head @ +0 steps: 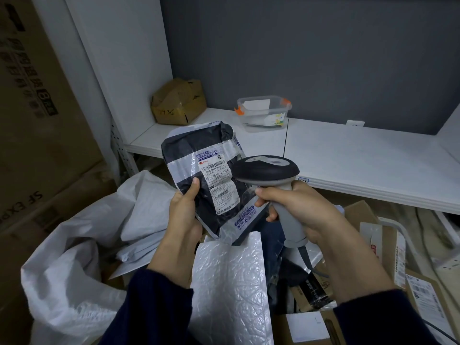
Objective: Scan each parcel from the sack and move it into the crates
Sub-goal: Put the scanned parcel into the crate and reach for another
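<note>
Parcel (206, 175), a dark item sealed in a clear and white printed mailer with its barcode label facing up, is being held in the air between the two hands. The left hand (183, 215) is pinching the lower left edge, thumb lying on the label side and fingers curling behind. The right hand (298, 210) is gripping the grey handle of a scanner (266, 170), whose dark head is pointing at the label from just beside the parcel's right edge. Below and left of the left hand, a white woven sack (74, 270) is lying open and holding several white mailers (146, 212). Beneath both hands a silver bubble mailer (229, 282) is lying flat. Under the right hand, labelled cardboard boxes (311, 327) are crowding together. Beyond the hands a white shelf (361, 158) is carrying a crumpled brown box (178, 102) to the left and a clear plastic tub (263, 113) with orange clips, holding a white card and flat printed items.
</note>
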